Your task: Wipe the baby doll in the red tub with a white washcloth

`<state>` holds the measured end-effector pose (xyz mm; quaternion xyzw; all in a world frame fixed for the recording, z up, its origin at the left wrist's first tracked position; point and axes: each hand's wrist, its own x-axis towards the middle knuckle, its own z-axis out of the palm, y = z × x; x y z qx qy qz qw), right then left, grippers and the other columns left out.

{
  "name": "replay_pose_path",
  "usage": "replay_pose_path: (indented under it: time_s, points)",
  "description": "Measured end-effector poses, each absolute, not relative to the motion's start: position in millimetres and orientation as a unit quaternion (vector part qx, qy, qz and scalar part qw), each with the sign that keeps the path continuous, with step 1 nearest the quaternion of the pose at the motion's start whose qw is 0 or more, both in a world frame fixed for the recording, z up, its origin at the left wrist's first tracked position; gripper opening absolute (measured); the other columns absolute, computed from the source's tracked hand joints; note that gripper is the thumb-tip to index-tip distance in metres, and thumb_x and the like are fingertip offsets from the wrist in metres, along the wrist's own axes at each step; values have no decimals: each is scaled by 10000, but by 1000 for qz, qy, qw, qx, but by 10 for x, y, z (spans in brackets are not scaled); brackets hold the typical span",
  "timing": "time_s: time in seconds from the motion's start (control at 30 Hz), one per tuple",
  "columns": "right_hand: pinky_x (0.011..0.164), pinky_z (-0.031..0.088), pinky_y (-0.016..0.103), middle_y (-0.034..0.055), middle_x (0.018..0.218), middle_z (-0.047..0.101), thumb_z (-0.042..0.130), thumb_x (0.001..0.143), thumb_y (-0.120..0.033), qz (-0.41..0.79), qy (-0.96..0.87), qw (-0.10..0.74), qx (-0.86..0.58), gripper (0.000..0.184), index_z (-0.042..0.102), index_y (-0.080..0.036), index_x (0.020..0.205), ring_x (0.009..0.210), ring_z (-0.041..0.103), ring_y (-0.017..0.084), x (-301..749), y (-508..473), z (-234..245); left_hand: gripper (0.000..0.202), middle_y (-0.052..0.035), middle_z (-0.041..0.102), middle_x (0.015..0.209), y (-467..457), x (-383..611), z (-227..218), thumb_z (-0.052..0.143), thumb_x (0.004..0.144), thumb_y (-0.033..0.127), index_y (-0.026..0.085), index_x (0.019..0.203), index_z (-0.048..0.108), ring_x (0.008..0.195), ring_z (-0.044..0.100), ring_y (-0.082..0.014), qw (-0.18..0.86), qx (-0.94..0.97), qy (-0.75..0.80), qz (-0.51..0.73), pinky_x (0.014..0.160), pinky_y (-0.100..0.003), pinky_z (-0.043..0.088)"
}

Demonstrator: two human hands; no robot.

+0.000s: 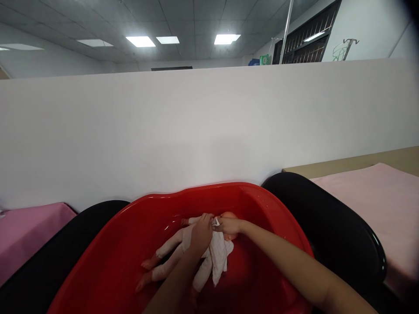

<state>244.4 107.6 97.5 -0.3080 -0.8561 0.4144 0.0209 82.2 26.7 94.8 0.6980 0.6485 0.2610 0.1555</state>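
A baby doll (pixel 166 261) in white clothes lies in a red tub (pixel 262 203), its feet toward the left and its head (pixel 229 215) toward the right. My left hand (pixel 201 234) rests over the doll's upper body, fingers bent and closed at the garment near the neck. From the right, my right hand (pixel 227 225) pinches a bit of white cloth by the doll's neck, partly covering the head. The white cloth (pixel 218 255) hangs loosely down the doll's near side. My left hand and forearm hide much of the doll's trunk.
Black chairs or supports flank the tub, one at the right (pixel 327 226) and one at the left (pixel 81 231). A white partition (pixel 196 131) stands directly behind. Pink-covered surfaces lie at the right (pixel 376 196) and left (pixel 32 231).
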Motion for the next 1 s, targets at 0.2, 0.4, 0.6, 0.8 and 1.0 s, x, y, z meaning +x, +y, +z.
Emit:
replay_pose_path:
  time_s: [0.2,0.4,0.6,0.8,1.0]
  points:
    - [1146,490,335,81,1436,725,535,1066,-253,408,-856,106,-301,264,729,-217,1241,1296,679,240,2543,997,1086,288,-136,700,1243,290,820,817,435,1022,111,166,1239,616,1214,688,-282,188,679,657,270,1064,-427,526]
    - [1095,521,333,124,1363,754,573,998,-143,329,-868,115,-354,251,765,-178,1156,1252,707,254,2530,1001,1049,550,-183,576,1511,318,841,570,529,927,100,143,1474,499,1485,545,-295,232,690,609,314,1268,-470,430]
    - [1035,521,341,154,1296,772,580,1043,-241,253,-876,62,-405,251,791,-165,1156,1227,715,282,2546,1012,1075,595,-147,552,1538,259,916,580,605,849,136,206,1436,541,1450,565,-307,224,699,591,335,1263,-493,438]
    - [1072,504,461,137,1444,727,542,1070,-325,225,-866,-7,-447,364,749,-251,1360,1349,665,346,2617,1014,1078,600,-139,606,1601,205,962,574,662,840,175,268,1432,628,1546,508,-342,231,725,596,256,1276,-441,419]
    - [1177,456,543,196,1527,658,574,1069,-417,240,-867,-38,-435,475,678,-203,1480,1444,590,388,2612,1053,1029,707,-153,526,1698,219,890,498,678,836,198,232,1539,613,1604,462,-338,227,728,603,233,1244,-386,447]
